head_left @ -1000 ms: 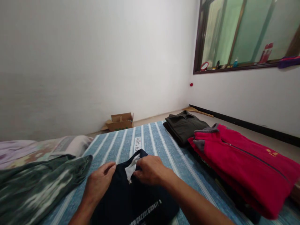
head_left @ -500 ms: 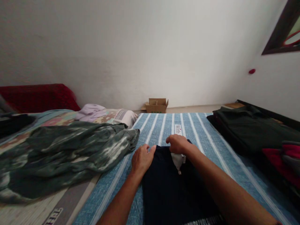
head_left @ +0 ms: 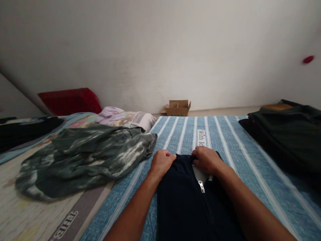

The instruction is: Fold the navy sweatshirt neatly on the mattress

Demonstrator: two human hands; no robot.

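A dark navy zip-up jacket (head_left: 185,204) lies on the striped sheet in front of me. Its zip runs down the front, with a silver zip pull (head_left: 201,186) below a pale lining that shows at the opening. My left hand (head_left: 161,162) pinches the left corner of its far edge between thumb and fingers. On the same edge, just right of the middle, my right hand (head_left: 206,159) grips the fabric by the zip opening. The jacket's lower part runs out of view, and my right forearm covers part of its right side.
A blue-and-white striped sheet (head_left: 173,129) covers the bed. At left lie green tie-dyed clothing (head_left: 100,157), a lilac cloth (head_left: 110,114) and black clothing (head_left: 27,130). Dark folded clothes (head_left: 283,140) are stacked at right. A cardboard box (head_left: 177,108) stands by the wall.
My view has turned left, shifting everything rightward. My right hand has lowered its grip along the jacket's edge, and the zip front now shows straighter and flatter.
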